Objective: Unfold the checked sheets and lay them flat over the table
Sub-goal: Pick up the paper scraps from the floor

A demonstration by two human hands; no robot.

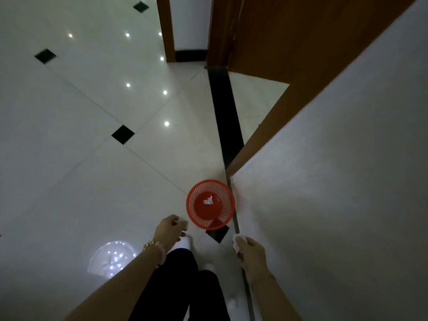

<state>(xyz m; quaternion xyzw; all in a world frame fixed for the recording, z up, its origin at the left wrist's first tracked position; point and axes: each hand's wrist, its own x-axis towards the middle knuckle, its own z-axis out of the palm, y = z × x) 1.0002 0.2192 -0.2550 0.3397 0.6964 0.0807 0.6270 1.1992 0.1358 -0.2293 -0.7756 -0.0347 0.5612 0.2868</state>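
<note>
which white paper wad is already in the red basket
The small crumpled wad lying on the solid bottom of the red basket. The other wad is outside the basket, gripped in the right hand.

A basket [194, 205] on the floor [92, 158] beside the wall [335, 181] holds what seems crumpled paper [208, 201]
</note>
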